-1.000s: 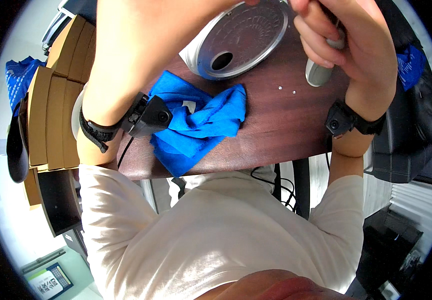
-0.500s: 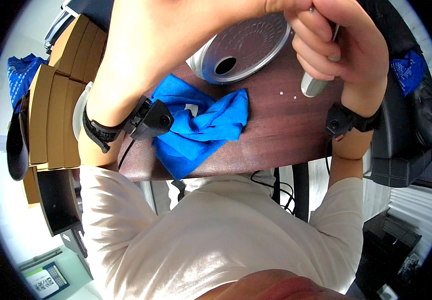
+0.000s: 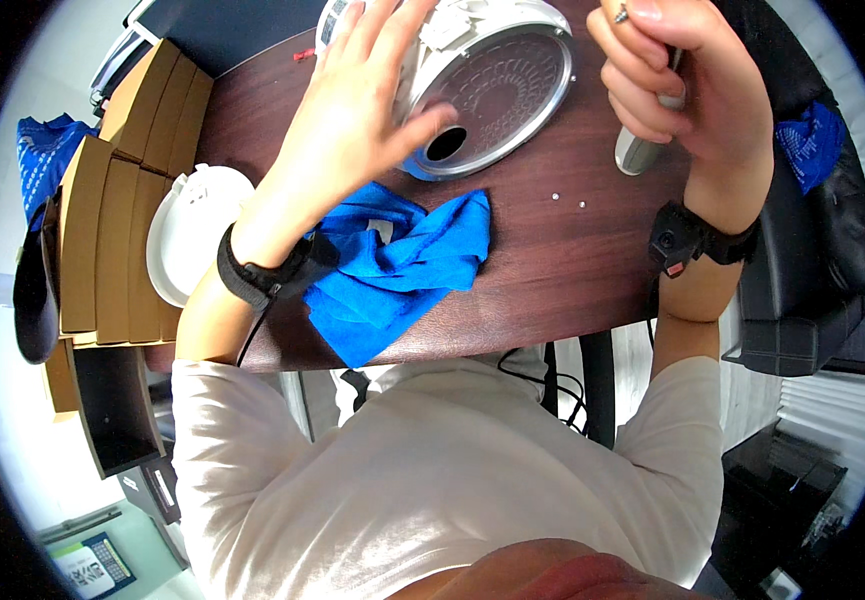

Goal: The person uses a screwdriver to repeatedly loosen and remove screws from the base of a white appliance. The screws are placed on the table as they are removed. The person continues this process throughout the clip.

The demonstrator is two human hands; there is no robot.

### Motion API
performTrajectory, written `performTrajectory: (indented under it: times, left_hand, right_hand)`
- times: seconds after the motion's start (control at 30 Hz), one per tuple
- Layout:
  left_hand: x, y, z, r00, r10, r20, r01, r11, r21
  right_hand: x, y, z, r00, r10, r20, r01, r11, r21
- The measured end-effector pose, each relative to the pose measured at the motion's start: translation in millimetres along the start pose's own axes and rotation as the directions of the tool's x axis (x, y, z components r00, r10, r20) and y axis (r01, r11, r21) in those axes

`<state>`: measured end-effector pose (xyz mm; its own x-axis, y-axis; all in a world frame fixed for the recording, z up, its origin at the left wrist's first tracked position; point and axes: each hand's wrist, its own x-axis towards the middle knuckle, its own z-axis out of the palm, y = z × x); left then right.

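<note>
A round white appliance [image 3: 542, 15] with a silver rim and a patterned disc face lies tilted on the table, a dark oval hole near its lower edge. My left hand [image 3: 357, 115] is open beside it, fingers spread, overlapping its left side; whether it touches the appliance I cannot tell. At the upper right my right hand [image 3: 687, 75] is closed. Its thumb and forefinger pinch a small screw [image 3: 621, 14], while the other fingers wrap round a grey-handled tool [image 3: 636, 154] whose working end is hidden. A crumpled blue cloth [image 3: 407, 265] lies nearer to me.
Two tiny shiny pieces [image 3: 555, 197] rest on the dark wooden table [image 3: 542, 290] right of the cloth. A white round cover [image 3: 197, 235] leans by brown cardboard boxes [image 3: 112, 235] at left. Far back lies a small red item [image 3: 303, 55]. A black seat [image 3: 802, 290] stands at right.
My left hand has come away from my right hand, moving left and opening over the appliance. The screw now shows in my right fingers. The white cover is more visible.
</note>
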<state>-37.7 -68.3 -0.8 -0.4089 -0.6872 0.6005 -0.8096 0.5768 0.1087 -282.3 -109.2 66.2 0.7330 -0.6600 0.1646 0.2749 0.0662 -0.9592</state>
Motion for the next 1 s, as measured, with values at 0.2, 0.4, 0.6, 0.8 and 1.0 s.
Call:
performTrajectory:
  times: [0.2, 0.4, 0.6, 0.8, 1.0]
  left_hand:
    - [16, -5, -1, 0.997, -0.003, 0.072, 0.000, 0.999, 0.047]
    - [44, -22, -5, 0.985, 0.084, 0.149, -0.059, 0.985, -0.163]
    - [23, -40, 14, 1.000, -0.007, 0.015, 0.009, 0.987, -0.159]
    - [2, -32, 26, 0.991, -0.128, -0.043, 0.118, 0.973, -0.197]
    - [5, -40, 36, 0.996, -0.068, -0.054, 0.051, 0.964, -0.260]
  right_hand:
    - [1, 1, -10, 0.989, -0.005, 0.147, -0.017, 0.989, 0.149]
    - [14, 7, -22, 0.925, -0.039, 0.379, 0.028, 0.999, 0.034]
    - [11, 14, -10, 0.990, -0.047, 0.134, 0.092, 0.931, -0.353]
    - [23, 40, 1, 0.896, -0.402, 0.189, 0.394, 0.522, -0.756]
    - [29, 50, 12, 0.878, -0.449, 0.164, 0.352, 0.375, -0.858]
